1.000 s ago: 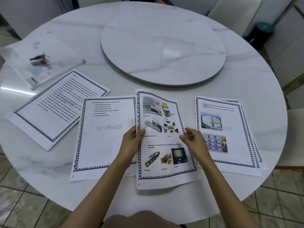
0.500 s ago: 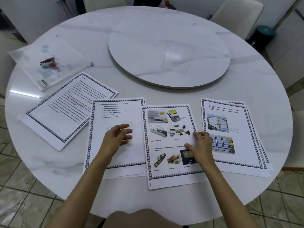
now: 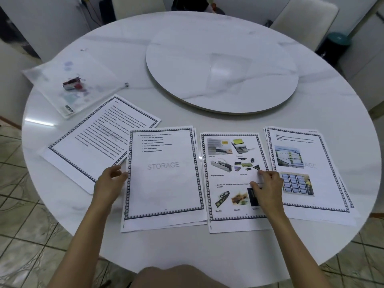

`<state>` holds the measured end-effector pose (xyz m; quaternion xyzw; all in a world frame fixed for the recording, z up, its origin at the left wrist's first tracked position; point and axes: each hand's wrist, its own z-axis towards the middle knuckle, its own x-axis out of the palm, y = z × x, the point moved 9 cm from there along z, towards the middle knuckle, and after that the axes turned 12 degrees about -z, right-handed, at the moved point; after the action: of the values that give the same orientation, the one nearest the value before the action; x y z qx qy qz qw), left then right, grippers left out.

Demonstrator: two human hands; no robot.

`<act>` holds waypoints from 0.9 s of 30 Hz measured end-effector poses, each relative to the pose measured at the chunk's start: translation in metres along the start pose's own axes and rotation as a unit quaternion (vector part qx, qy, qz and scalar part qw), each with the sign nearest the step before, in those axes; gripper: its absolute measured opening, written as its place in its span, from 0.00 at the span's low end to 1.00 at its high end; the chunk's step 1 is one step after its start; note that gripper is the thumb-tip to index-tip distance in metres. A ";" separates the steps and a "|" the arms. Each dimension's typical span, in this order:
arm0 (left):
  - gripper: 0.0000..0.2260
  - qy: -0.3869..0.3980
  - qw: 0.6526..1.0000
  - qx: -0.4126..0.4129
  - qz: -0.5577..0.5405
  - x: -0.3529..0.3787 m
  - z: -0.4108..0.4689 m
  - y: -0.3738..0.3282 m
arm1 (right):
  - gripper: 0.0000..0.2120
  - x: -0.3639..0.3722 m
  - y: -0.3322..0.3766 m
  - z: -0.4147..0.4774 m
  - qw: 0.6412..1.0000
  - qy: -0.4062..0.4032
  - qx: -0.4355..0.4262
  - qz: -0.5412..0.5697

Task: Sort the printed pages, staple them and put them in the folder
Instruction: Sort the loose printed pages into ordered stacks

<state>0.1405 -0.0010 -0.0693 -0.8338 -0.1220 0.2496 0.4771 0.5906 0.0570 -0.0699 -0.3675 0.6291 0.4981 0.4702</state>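
A round white marble surface (image 3: 116, 65) carries a raised turntable (image 3: 222, 80) at its middle and four lots of printed pages along the near edge. At far left a text page (image 3: 97, 142) lies tilted. Its lower right corner is tucked under the storage stack (image 3: 164, 179), a small pile with a grey "STORAGE" watermark. Next comes the picture page (image 3: 230, 163), then the right stack (image 3: 307, 156), whose sheets are slightly fanned.

The left hand (image 3: 109, 181) sits at the left edge of the storage stack, over the text page. Its fingers are loosely bent toward the paper's edge, and its grip is slack, holding nothing. The right hand (image 3: 268, 190) rests on the right side of the picture page. Its fingertips press the sheet down, and its grip is not closed around anything.

The translucent folder (image 3: 52, 80) lies at the far left of the surface, well apart from both hands. A small dark red stapler (image 3: 71, 84) is on or in it; I cannot tell which.
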 end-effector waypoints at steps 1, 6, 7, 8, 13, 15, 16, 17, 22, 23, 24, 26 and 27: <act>0.22 0.004 1.000 -0.017 -0.007 0.003 0.001 0.002 | 0.19 0.000 0.002 0.000 1.000 -0.001 0.002 0.002; 0.27 0.006 0.998 -0.056 -0.041 0.015 0.005 0.003 | 0.20 0.001 0.004 0.000 1.000 -0.005 0.009 0.008; 0.27 0.007 0.997 -0.061 -0.045 0.017 0.006 0.003 | 0.20 0.001 0.004 -0.001 1.000 -0.005 0.010 0.004; 0.26 0.009 0.997 -0.065 -0.046 0.018 0.007 0.003 | 0.20 0.001 0.003 -0.001 1.000 -0.004 0.011 0.002; 0.14 0.050 0.996 -0.058 -0.051 0.031 0.007 -0.002 | 0.19 0.001 0.003 -0.001 1.000 -0.007 0.020 0.000; 0.11 0.062 0.995 -0.042 -0.060 0.036 0.005 -0.004 | 0.19 0.001 0.004 -0.002 1.000 -0.007 0.023 0.001; 0.10 0.064 0.996 -0.031 -0.060 0.038 0.004 -0.006 | 0.19 0.001 0.004 -0.002 1.000 -0.007 0.023 0.001; 0.09 0.065 0.996 -0.019 -0.057 0.040 0.002 -0.009 | 0.19 0.001 0.004 -0.002 1.000 -0.007 0.024 0.000; 0.08 0.053 0.997 0.055 -0.031 0.038 -0.004 -0.020 | 0.20 -0.001 0.006 -0.003 1.000 -0.015 0.022 0.004; 0.09 0.046 0.996 0.070 -0.017 0.036 -0.004 -0.022 | 0.20 -0.001 0.006 -0.004 1.000 -0.016 0.023 0.005; 0.11 0.040 0.996 0.083 -0.008 0.033 -0.005 -0.026 | 0.21 0.000 0.006 -0.004 0.999 -0.016 0.028 0.003; 0.12 0.033 0.994 0.104 -0.001 0.028 -0.006 -0.031 | 0.24 0.002 0.003 -0.007 0.998 -0.018 0.054 -0.007; 0.12 0.029 0.993 0.115 -0.003 0.025 -0.007 -0.034 | 0.27 0.002 0.001 -0.009 0.997 -0.020 0.073 -0.015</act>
<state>0.1662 0.0227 -0.0449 -0.7798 -0.0814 0.2367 0.5739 0.5869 0.0490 -0.0714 -0.3319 0.6486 0.4513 0.5153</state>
